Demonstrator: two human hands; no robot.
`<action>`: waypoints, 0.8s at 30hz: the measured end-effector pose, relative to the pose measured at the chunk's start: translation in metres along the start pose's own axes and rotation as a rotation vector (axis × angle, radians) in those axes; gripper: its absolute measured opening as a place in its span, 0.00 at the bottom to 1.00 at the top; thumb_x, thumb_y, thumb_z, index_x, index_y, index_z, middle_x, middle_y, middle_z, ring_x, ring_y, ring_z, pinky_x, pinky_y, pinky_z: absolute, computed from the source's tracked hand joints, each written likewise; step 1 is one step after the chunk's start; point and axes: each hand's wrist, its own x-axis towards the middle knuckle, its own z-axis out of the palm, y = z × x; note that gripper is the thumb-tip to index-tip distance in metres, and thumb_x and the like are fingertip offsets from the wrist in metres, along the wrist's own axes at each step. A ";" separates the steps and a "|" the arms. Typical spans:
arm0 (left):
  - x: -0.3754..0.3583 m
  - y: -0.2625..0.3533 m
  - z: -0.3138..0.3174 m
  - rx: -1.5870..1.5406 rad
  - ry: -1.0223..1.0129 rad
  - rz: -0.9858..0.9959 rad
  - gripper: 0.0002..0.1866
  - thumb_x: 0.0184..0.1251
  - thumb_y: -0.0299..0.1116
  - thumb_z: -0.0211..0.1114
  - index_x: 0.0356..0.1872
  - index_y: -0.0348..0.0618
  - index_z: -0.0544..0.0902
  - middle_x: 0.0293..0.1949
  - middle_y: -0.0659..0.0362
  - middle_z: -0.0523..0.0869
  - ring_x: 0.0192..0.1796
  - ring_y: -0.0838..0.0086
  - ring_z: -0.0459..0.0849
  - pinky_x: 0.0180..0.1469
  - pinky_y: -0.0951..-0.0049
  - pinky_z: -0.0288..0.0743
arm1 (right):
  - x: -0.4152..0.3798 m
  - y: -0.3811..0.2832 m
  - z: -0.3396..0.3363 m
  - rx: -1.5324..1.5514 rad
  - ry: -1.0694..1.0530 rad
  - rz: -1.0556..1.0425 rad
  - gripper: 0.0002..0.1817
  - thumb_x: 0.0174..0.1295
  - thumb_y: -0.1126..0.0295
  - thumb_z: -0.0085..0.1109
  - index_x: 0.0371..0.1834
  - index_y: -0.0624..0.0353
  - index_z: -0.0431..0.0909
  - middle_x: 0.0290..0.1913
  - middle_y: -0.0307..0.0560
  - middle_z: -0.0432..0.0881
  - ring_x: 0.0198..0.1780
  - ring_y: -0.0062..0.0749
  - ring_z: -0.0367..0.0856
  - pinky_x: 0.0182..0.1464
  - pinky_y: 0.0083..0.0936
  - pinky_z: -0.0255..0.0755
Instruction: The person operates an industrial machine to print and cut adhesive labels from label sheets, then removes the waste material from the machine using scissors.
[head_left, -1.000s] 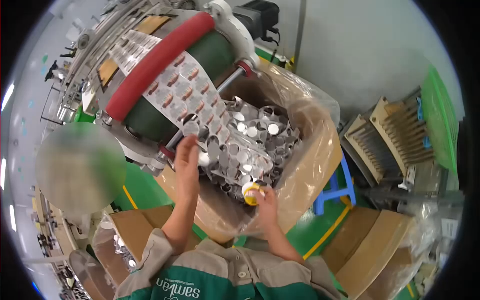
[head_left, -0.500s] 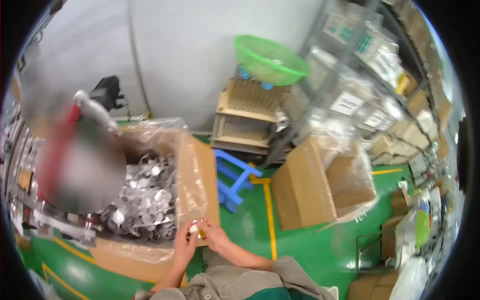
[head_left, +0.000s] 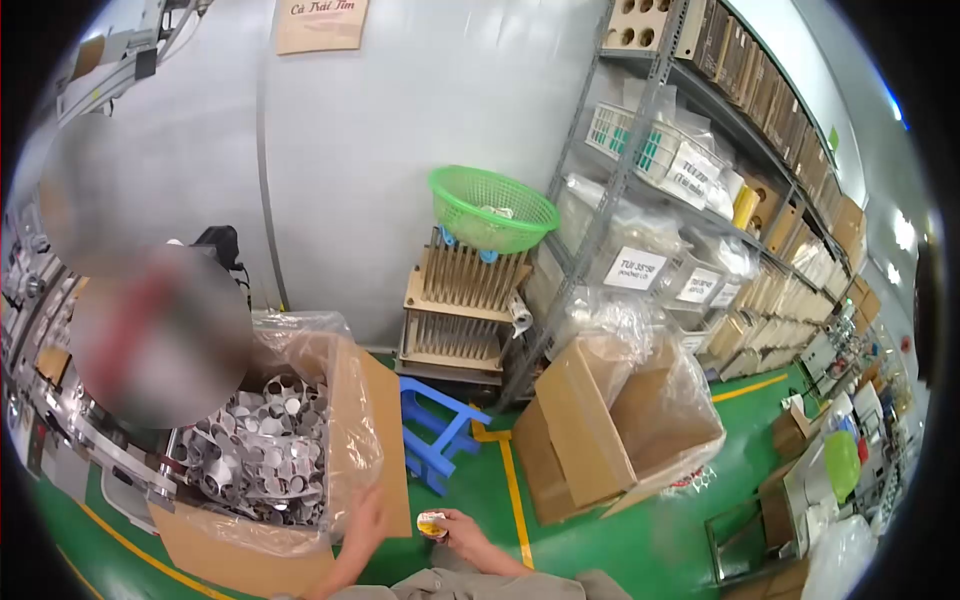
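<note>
My right hand [head_left: 462, 528] holds a small yellow cup with a white foil lid [head_left: 431, 524] low in the head view. My left hand [head_left: 366, 522] is just left of it, fingers apart, beside the plastic-lined cardboard box [head_left: 385, 470] that is filled with punched silver foil scrap [head_left: 252, 452]. The left hand holds nothing that I can see.
A blue plastic stool [head_left: 440, 432] stands right of the scrap box. An open lined cardboard box [head_left: 585, 440] sits on the green floor. A green basket [head_left: 490, 208] tops wooden racks [head_left: 458, 310]. Metal shelving [head_left: 690, 200] with bags and cartons fills the right.
The view has swung right, away from the foil machine. My left hand left the foil scrap and came down beside the cup, which my right hand still holds.
</note>
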 end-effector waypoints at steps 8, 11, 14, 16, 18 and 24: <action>-0.024 -0.092 0.023 0.532 -0.100 -0.512 0.43 0.46 0.27 0.64 0.68 0.42 0.56 0.59 0.37 0.66 0.58 0.44 0.69 0.56 0.54 0.67 | 0.070 -0.083 -0.043 0.037 0.163 -0.106 0.14 0.60 0.69 0.54 0.48 0.60 0.76 0.40 0.41 0.82 0.40 0.28 0.82 0.35 0.20 0.73; -0.035 -0.145 0.045 0.809 -0.067 -0.588 0.40 0.52 0.27 0.61 0.69 0.46 0.55 0.58 0.38 0.67 0.54 0.44 0.72 0.50 0.56 0.72 | 0.086 -0.124 -0.083 0.224 0.178 -0.202 0.13 0.62 0.71 0.51 0.49 0.62 0.74 0.42 0.46 0.81 0.41 0.31 0.82 0.41 0.22 0.76; -0.038 -0.163 0.051 0.951 -0.103 -0.685 0.35 0.56 0.25 0.55 0.68 0.54 0.59 0.58 0.41 0.68 0.49 0.46 0.76 0.47 0.56 0.74 | 0.119 -0.131 -0.138 0.412 0.232 -0.243 0.13 0.60 0.77 0.49 0.47 0.67 0.75 0.45 0.52 0.79 0.46 0.41 0.81 0.48 0.32 0.79; -0.027 -0.153 0.052 0.976 -0.114 -0.686 0.34 0.57 0.25 0.55 0.68 0.55 0.59 0.58 0.41 0.69 0.49 0.47 0.76 0.46 0.56 0.74 | 0.120 -0.174 -0.160 0.367 0.329 -0.149 0.13 0.60 0.78 0.49 0.47 0.63 0.76 0.44 0.50 0.80 0.40 0.40 0.83 0.33 0.23 0.76; -0.016 -0.146 0.051 0.991 -0.124 -0.692 0.34 0.57 0.26 0.54 0.68 0.55 0.60 0.58 0.42 0.69 0.48 0.47 0.77 0.45 0.56 0.74 | 0.130 -0.228 -0.172 0.312 0.292 -0.250 0.13 0.59 0.79 0.50 0.47 0.61 0.75 0.42 0.47 0.80 0.36 0.38 0.83 0.28 0.18 0.71; -0.014 -0.147 0.050 1.031 -0.123 -0.725 0.33 0.59 0.27 0.53 0.68 0.58 0.61 0.58 0.43 0.69 0.47 0.48 0.77 0.43 0.56 0.74 | 0.152 -0.457 -0.137 0.061 0.299 -0.764 0.15 0.59 0.77 0.50 0.51 0.61 0.71 0.40 0.42 0.79 0.31 0.21 0.76 0.23 0.14 0.64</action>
